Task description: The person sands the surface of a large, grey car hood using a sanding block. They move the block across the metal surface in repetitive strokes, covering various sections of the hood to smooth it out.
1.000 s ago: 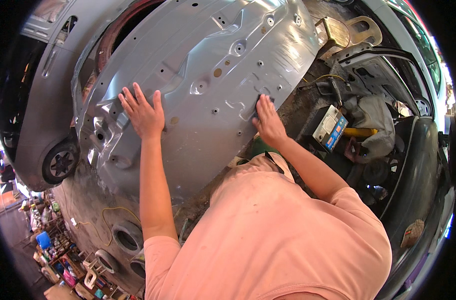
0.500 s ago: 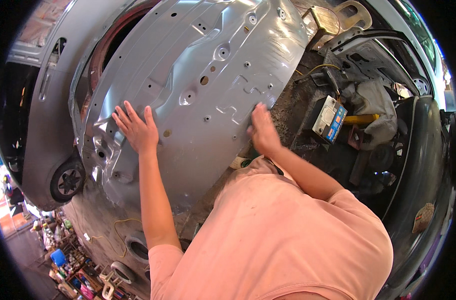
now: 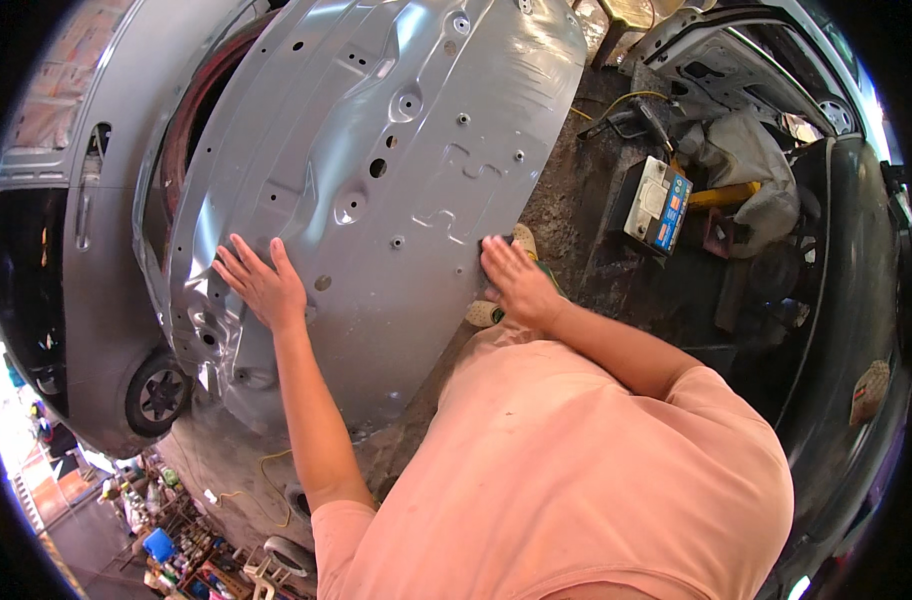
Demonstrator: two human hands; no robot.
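Observation:
A large grey sheet-metal car panel [image 3: 396, 300], stamped with ridges and round holes, spreads out in front of me. Flat on its left part rests my left hand [image 3: 268, 284], open, fingers spread. My right hand [image 3: 521, 284] lies at the panel's right edge with its fingers stretched out over the metal. A small dark patch shows by those fingertips; what it is cannot be made out. My shoes [image 3: 485, 313] show partly beneath the right forearm.
At left stands a grey car body with a wheel [image 3: 160, 397]. A car battery [image 3: 658, 208], a grey cloth [image 3: 754, 165] and a yellow bar [image 3: 724, 196] are at right, near a dark car panel [image 3: 846, 260]. Tyres and clutter [image 3: 181, 550] fill the lower left.
My right hand has slid down and slightly left along the panel edge, its fingers now more outstretched. My left hand stays on nearly the same spot. The view has shifted a little.

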